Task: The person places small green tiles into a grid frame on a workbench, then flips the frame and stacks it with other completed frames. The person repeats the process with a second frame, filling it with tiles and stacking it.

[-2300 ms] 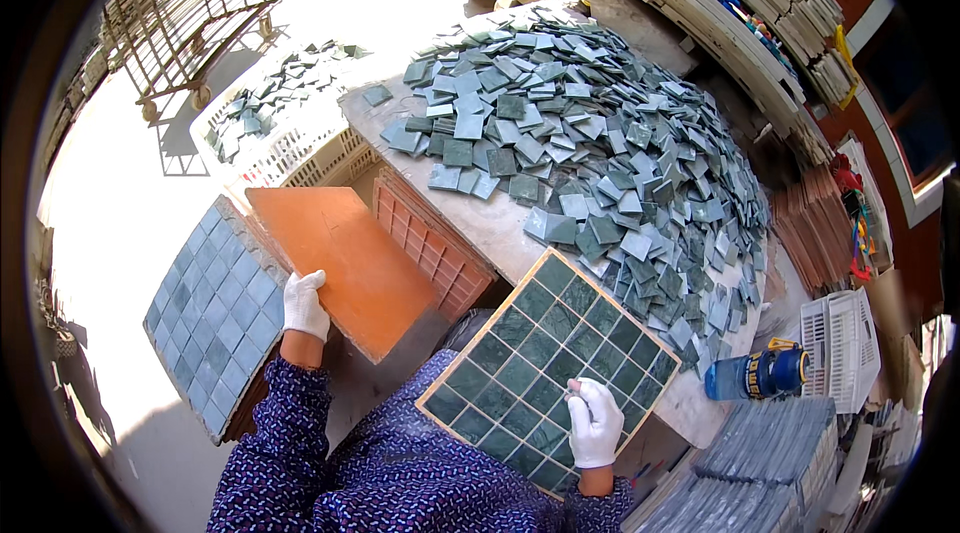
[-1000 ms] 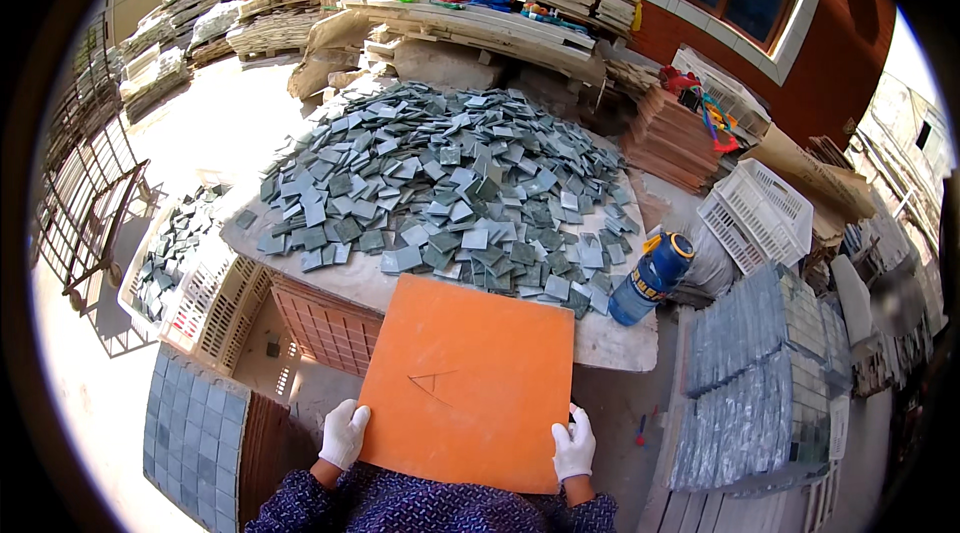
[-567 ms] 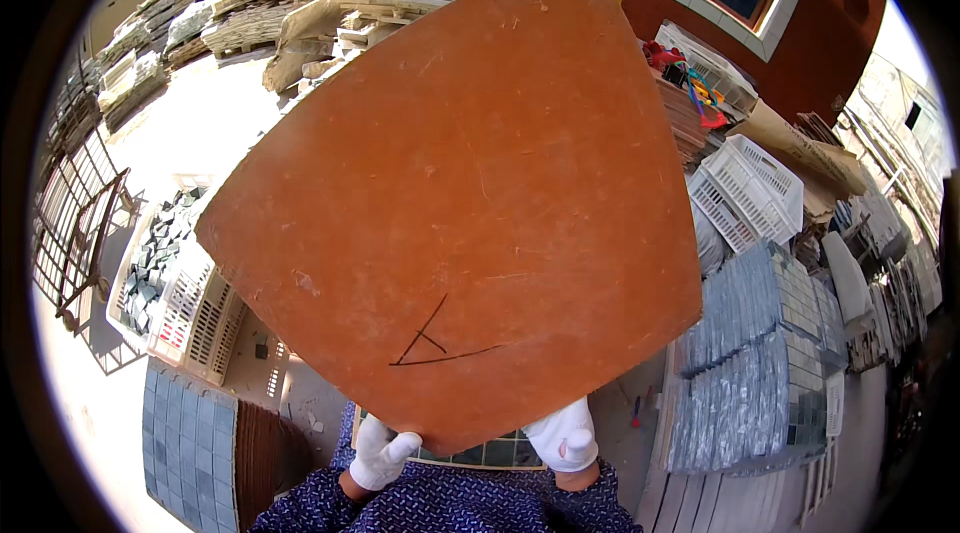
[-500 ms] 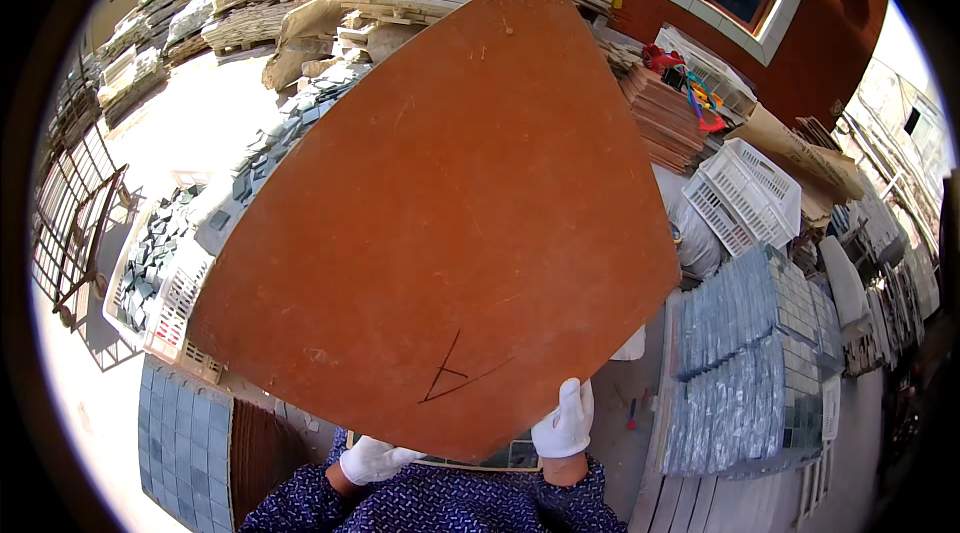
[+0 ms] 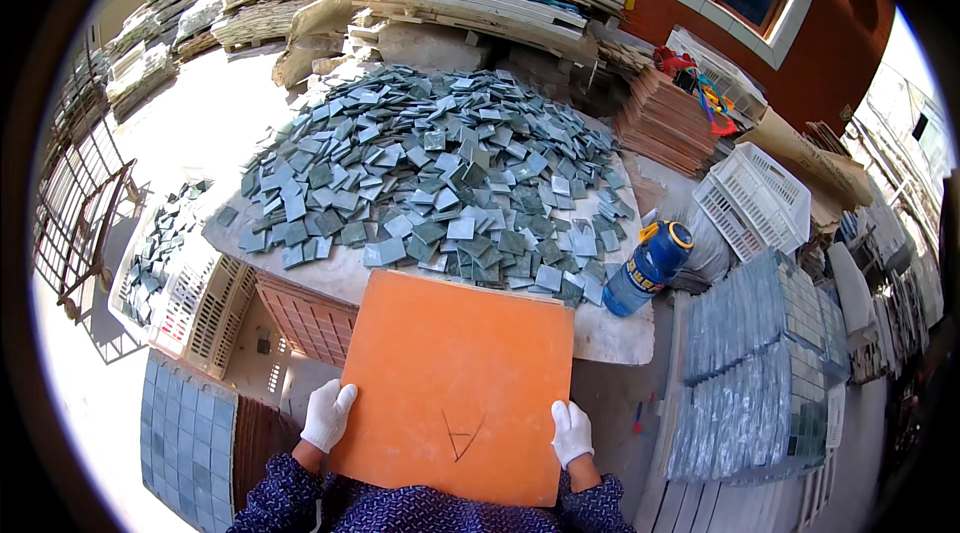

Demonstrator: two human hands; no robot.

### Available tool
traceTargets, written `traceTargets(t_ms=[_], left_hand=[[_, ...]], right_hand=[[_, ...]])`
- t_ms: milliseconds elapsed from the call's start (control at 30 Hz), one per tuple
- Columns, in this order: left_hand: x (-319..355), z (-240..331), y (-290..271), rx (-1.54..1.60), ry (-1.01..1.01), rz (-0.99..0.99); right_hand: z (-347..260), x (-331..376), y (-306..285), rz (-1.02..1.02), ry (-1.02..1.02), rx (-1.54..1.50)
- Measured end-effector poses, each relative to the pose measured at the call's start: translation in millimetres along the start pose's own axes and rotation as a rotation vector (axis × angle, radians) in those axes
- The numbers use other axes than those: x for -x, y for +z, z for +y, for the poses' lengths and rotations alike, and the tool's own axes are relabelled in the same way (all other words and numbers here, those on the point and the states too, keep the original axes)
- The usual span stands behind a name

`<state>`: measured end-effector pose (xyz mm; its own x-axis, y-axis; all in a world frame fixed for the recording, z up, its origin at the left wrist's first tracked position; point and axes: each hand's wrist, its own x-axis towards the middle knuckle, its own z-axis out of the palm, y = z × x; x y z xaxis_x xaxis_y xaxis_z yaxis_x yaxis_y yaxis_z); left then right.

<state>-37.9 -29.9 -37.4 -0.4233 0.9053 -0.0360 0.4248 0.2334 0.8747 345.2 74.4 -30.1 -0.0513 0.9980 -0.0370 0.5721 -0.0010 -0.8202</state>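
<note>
A flat, square orange board (image 5: 455, 363) lies low in front of my body, its near edge against my purple patterned clothing. A dark pen mark shows on its face. My left hand (image 5: 327, 415), in a white glove, grips the board's left edge with the thumb at the rim. On the opposite edge my right hand (image 5: 571, 432), also gloved, holds on in the same way. Most fingers of both hands are hidden at the board's sides. Just past its far edge, a heap of loose grey-green stone tiles (image 5: 440, 173) covers a pale worktable (image 5: 632, 338).
A blue bottle (image 5: 648, 268) with a yellow handle stands on the table's right corner. Wrapped stacks of tile sheets (image 5: 735, 363) are at the right, near a white crate (image 5: 752, 199). At the left are another tile stack (image 5: 185, 433) and a crate of tiles (image 5: 185, 308).
The board has come down from close in front of the view and turned square to me, uncovering the tile heap and bottle. My left hand has shifted to its left edge.
</note>
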Motion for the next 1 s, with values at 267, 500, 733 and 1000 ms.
traceTargets(t_ms=[267,500,733,1000], left_hand=[[-34,-5,21,-0.31,-0.016,-0.017],[-49,35,13,-0.803,-0.074,-0.161],[-70,44,-11,-0.627,-0.135,0.171],[-88,28,19,0.806,-0.397,-0.559]], right_hand=[[-2,-31,5,-0.041,0.185,0.338],[-16,-51,-14,-0.263,0.21,0.703],[-4,-48,-2,-0.237,0.406,-0.113],[8,-57,10,-0.37,0.553,-0.846]])
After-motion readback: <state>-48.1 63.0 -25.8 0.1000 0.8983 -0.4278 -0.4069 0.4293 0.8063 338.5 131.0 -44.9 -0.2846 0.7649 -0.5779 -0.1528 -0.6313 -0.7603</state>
